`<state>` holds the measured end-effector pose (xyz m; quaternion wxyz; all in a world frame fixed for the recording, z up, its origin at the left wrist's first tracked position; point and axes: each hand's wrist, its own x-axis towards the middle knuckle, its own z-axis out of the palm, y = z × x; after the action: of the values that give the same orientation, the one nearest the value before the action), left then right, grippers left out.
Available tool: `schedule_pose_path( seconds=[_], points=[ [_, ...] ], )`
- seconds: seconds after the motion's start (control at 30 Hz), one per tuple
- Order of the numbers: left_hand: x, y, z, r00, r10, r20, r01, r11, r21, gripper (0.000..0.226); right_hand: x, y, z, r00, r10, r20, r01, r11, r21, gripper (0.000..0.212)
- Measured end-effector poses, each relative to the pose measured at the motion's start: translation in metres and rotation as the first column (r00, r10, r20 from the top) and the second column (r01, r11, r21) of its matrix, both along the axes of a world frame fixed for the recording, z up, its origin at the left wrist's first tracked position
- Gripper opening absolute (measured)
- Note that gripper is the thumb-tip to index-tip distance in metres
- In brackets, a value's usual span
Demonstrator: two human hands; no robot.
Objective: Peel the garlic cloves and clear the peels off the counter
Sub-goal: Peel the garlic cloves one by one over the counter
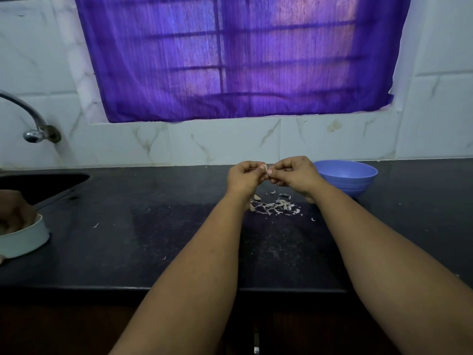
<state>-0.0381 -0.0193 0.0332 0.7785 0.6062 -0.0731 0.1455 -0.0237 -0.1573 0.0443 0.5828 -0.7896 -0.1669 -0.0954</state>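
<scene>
a: both hands raised over the black bench (128, 252), close together, out past the middle. left hand (244, 178) curled, fingers (252, 167) pinched on a small pale garlic clove (263, 166). right hand (294, 174) curled too, its fingers nipping at the same clove from the other side, most likely tugging skin.

b: peeling step, then. and the rest of the task's things?

a: loose pile of peels (275, 207) lying on the bench just below the hands, a few strays flung wider, one flake (96, 225) well off toward the left. blue bowl (350, 176) just beside the right wrist, inside hidden by its rim. sweeping not yet begun, by the look of it.

b: likely trouble from here?

a: clove small and slick once bare; too hard a tug could pop it out of the pinch and onto the bench or down among the peels. papery skins light enough to scatter with a quick arm swing, or to stick to damp fingers. right forearm near the bowl; careless sweep could nudge it. stray flakes easy to miss against the speckled dark top, so clearing may end incomplete. sink (38, 185) edge at far left another place for peels to drift.

b: any writing, brands, labels?

a: none readable. bowl plain, white container (25, 242) at left plain, purple curtain (230, 60) unmarked.
</scene>
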Motion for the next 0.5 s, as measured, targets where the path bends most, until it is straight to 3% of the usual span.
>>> schedule_pose_path(
  seconds=[0.3, 0.5],
  points=[
    [-0.0001, -0.0025, -0.0013, 1.0, -0.02, 0.018, 0.019, 0.998, 0.065, 0.01, -0.0008, 0.0017, 0.002, 0.964, -0.157, 0.214, 0.197, 0.963, -0.181, 0.009],
    [0.0004, 0.0011, -0.0008, 1.0, -0.023, 0.005, 0.022, 0.999, 0.026, 0.007, -0.0005, 0.0022, 0.0019, 0.959, -0.138, 0.246, 0.191, 0.96, -0.203, 0.01]
  ],
)
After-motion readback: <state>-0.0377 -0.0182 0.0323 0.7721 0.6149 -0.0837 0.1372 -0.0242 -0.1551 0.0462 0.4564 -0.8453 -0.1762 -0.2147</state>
